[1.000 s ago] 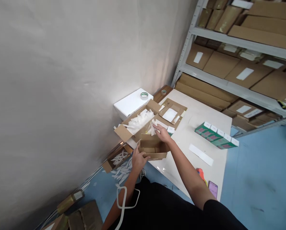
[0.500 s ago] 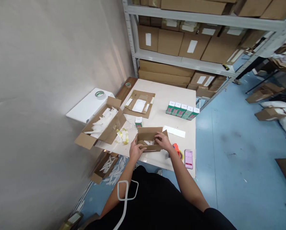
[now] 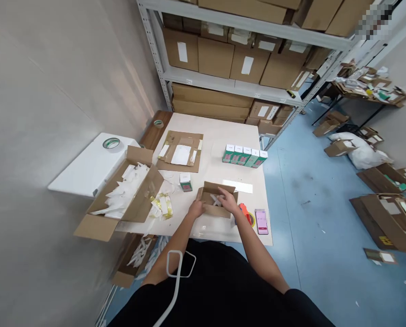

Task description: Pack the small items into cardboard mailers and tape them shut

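A small open cardboard box (image 3: 216, 210) stands near the front edge of the table, with white paper or plastic pieces (image 3: 217, 200) inside. My left hand (image 3: 196, 208) grips its left wall. My right hand (image 3: 228, 200) hangs over the right half of the opening, its fingers stretched and partly apart, with nothing visible in them. Just right of that hand lie an orange tape dispenser (image 3: 244, 211) and a yellow tape roll (image 3: 251, 220). Behind the box to the left stands a small green-and-white carton (image 3: 185, 182).
A row of several green-and-white cartons (image 3: 245, 156) stands farther back. To the left, a larger box (image 3: 141, 200) holds white strips. A flattened cardboard piece (image 3: 175, 160), a white strip (image 3: 237, 186) and a phone (image 3: 261, 222) lie on the table (image 3: 220, 131). Shelving (image 3: 216, 81) stands behind.
The view has swung to the right. The box is turned and tilted slightly, and my right hand's fingers have moved from its right end further over the opening. My left hand stays on the box.
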Available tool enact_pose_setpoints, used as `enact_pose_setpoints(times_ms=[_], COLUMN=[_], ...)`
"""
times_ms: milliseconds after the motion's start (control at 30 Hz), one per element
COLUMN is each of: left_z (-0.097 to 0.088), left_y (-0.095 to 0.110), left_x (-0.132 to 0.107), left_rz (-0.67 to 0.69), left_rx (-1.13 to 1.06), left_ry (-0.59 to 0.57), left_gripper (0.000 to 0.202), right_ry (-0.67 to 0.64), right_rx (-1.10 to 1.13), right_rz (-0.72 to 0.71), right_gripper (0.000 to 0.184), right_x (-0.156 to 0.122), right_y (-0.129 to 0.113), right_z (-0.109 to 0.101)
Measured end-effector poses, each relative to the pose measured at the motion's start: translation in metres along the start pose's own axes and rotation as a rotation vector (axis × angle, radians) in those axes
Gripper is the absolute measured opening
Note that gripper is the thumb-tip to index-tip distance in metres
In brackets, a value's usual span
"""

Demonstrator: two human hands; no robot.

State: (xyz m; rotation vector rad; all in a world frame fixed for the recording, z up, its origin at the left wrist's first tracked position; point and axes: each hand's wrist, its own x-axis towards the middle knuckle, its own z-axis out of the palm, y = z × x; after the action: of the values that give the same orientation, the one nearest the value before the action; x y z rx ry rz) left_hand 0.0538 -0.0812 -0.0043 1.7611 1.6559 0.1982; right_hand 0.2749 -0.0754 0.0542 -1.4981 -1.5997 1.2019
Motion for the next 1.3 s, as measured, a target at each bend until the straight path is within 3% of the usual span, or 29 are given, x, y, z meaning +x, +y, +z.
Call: enact_pose_setpoints(times_ms=[133, 200, 333, 467, 633, 800, 1000, 1167, 1300], left_z=[-0.025, -0.045, -0.091, -0.123, -0.129, -0.129, -0.156, -0.183, -0.184], left_y=[-0.023, -0.036, -0.064, -0.09, -0.112, -0.126, -0.127, -0.113, -0.088], left_x=[-0.001, 0.0, 0.014, 0.044, 0.071, 0.072, 0.057, 0.026, 0.011], left_rz=[0.002, -0.074, -0.142, -0.067, -0.139, -0.17, -0.198, -0.16, -0.037], left_rx=[-0.046, -0.059, -0.148, -0.293, -0.429, -0.444, -0.486, -0.673, -0.839], left_ry=[0.057, 0.105, 0.233, 0.282, 0.151, 0.15, 0.243, 0.414, 0.425], left_gripper=[0.035, 0.026, 0.029, 0.048, 0.075, 0.091, 0.081, 0.07, 0.065], right_ry=[-0.069, -0.081, -0.025, 0.001, -0.022, -0.091, -0.137, 0.097, 0.246], right_rx=[0.099, 0.11, 0.07, 0.247, 0.529, 0.468, 0.385, 0.212, 0.403], right_rz=[0.033, 0.065, 0.163, 0.24, 0.275, 0.293, 0.365, 0.27, 0.184], right_gripper=[0.06, 0.061, 0.068, 0.072, 0.072, 0.065, 0.069, 0.08, 0.078], right_x=[0.037, 0.058, 0.095, 0.113, 0.113, 0.111, 0.106, 0.095, 0.072], right_y=[-0.012, -0.017, -0.027, -0.032, -0.031, -0.033, -0.036, -0.039, -0.049], right_z=[0.056, 0.085, 0.14, 0.189, 0.226, 0.227, 0.218, 0.198, 0.165])
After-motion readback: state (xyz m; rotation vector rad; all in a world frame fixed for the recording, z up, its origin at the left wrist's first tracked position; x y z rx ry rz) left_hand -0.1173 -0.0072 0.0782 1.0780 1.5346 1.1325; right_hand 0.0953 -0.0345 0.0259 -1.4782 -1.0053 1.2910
